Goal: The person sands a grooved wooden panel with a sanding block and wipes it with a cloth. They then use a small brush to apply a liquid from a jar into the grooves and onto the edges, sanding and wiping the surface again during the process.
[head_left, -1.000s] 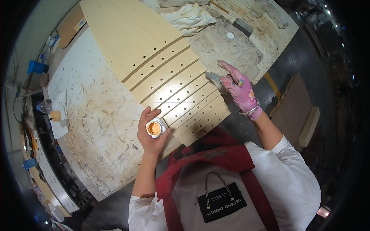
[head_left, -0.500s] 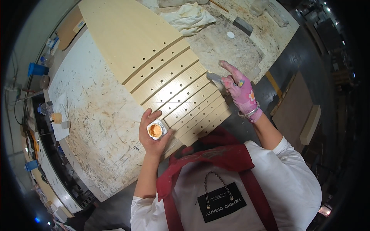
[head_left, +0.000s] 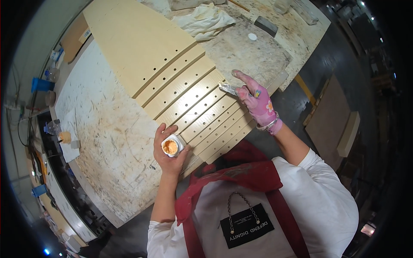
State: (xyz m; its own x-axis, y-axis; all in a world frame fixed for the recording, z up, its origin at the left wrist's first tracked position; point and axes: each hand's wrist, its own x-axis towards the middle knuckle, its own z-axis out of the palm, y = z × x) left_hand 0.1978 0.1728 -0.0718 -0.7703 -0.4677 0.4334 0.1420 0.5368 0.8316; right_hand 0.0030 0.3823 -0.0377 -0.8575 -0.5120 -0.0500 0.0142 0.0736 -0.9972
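My bare left hand (head_left: 168, 160) grips a small white jar (head_left: 180, 144) whose open mouth shows an orange-tan paste (head_left: 171, 147). It is at the near left edge of a fanned stack of pale wooden panels (head_left: 180, 92), stepped and marked with rows of small dark holes. In a pink flowered glove, my right hand (head_left: 260, 103) closes on a putty knife (head_left: 228, 88), with the index finger stretched forward. The blade lies over the right edge of the stepped panels; whether it touches the wood I cannot tell.
The stained white worktable (head_left: 107, 142) carries a crumpled white cloth (head_left: 202, 21), a dark grey block (head_left: 266, 26) and a white round lid (head_left: 252, 37) toward the far side. Boards (head_left: 327, 114) stand at the right beyond the table. Bottles and a blue container (head_left: 42, 85) sit at the left.
My right hand and the putty knife have moved left, so the blade now reaches over the panels. My left hand with the jar has barely moved.
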